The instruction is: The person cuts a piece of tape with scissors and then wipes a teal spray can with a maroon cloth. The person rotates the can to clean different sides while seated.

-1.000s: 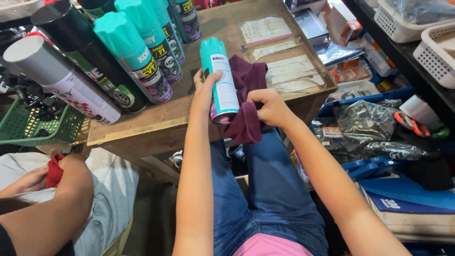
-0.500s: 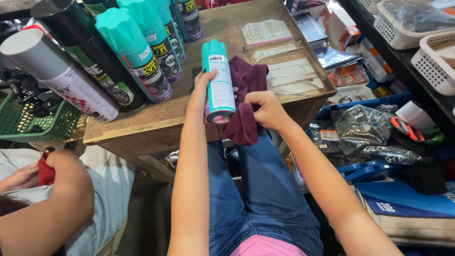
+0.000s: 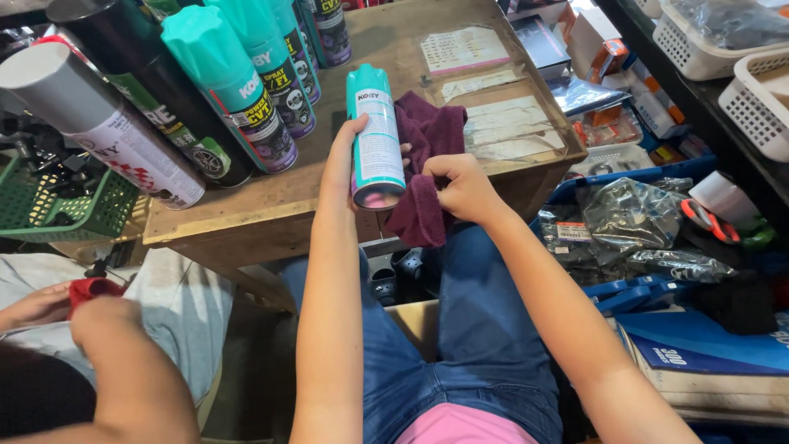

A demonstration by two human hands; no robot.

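Compared to a second ago the left hand (image 3: 343, 156) is still gripping the teal can (image 3: 376, 138) over the table (image 3: 271, 210) edge, while the right hand (image 3: 462, 187) keeps pinching the maroon rag (image 3: 427, 168) against it, so wiping's basically ongoing.

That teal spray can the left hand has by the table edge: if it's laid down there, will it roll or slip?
Probably it rolls: the teal spray can is a smooth cylinder held tilted over the wooden table edge. The glossy label looks slick, though the left hand wraps it. The maroon cloth in the right hand is floppy and might stop it.
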